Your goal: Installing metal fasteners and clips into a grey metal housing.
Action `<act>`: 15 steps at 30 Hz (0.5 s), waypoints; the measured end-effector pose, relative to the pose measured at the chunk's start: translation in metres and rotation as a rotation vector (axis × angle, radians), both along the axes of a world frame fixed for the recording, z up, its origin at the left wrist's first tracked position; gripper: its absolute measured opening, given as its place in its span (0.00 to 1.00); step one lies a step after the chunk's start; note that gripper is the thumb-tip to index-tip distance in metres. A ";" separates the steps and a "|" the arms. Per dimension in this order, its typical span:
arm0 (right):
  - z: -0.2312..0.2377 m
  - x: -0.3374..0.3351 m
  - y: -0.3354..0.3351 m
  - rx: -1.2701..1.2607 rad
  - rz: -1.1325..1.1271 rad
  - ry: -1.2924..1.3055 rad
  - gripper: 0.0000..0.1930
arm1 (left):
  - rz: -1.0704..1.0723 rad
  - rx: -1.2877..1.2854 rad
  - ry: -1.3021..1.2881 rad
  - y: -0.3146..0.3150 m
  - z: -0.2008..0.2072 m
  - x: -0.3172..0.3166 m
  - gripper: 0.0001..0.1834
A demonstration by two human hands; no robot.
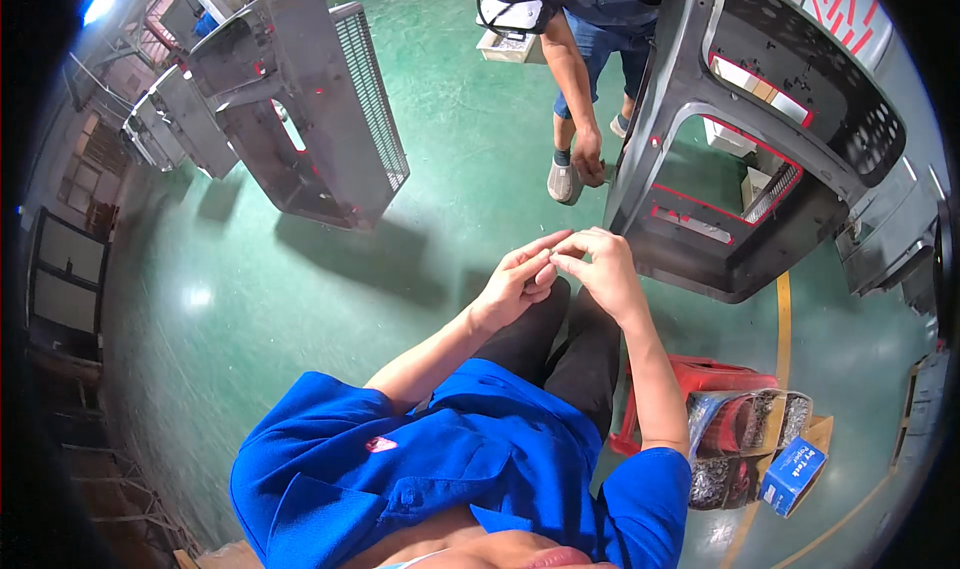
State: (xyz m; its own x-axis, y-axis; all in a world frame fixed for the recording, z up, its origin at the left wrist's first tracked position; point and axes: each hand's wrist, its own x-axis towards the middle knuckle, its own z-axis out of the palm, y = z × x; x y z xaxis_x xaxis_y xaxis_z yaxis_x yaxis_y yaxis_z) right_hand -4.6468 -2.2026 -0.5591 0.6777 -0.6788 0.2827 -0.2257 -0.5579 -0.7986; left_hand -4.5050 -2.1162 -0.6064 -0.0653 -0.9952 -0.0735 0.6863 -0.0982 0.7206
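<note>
My left hand (515,289) and my right hand (606,274) meet in front of my body, fingertips touching. Both are closed in a pinch over something tiny and pale that I cannot make out. Just beyond my right hand stands a large dark grey moulded panel (655,159) with big openings, some edged in red. Across from me, a co-worker's hand (588,157) hangs down beside that panel's left edge, near a small thing too unclear to name.
Another grey panel (310,159) with a perforated side stands at the left. Beside me on the right are a red stool (700,377), plastic-lined compartments of small metal parts (712,479) and a blue carton (793,477). A white bin (505,47) sits by the co-worker.
</note>
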 end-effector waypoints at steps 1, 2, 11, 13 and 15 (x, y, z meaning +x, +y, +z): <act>0.001 0.001 0.000 0.051 0.014 -0.061 0.05 | -0.007 -0.006 -0.007 0.000 0.002 0.000 0.23; 0.002 0.001 0.000 0.103 0.029 -0.121 0.05 | -0.013 -0.011 -0.014 0.000 0.003 0.001 0.23; 0.120 -0.007 -0.076 -0.795 -0.405 -0.380 0.06 | 0.010 0.047 0.081 0.001 -0.014 0.001 0.22; 0.150 -0.008 -0.113 -1.080 -0.526 -0.336 0.07 | 0.003 0.106 0.041 0.006 -0.019 0.002 0.22; 0.179 -0.013 -0.134 -1.362 -0.632 -0.172 0.08 | -0.015 0.113 0.042 0.007 -0.024 -0.004 0.20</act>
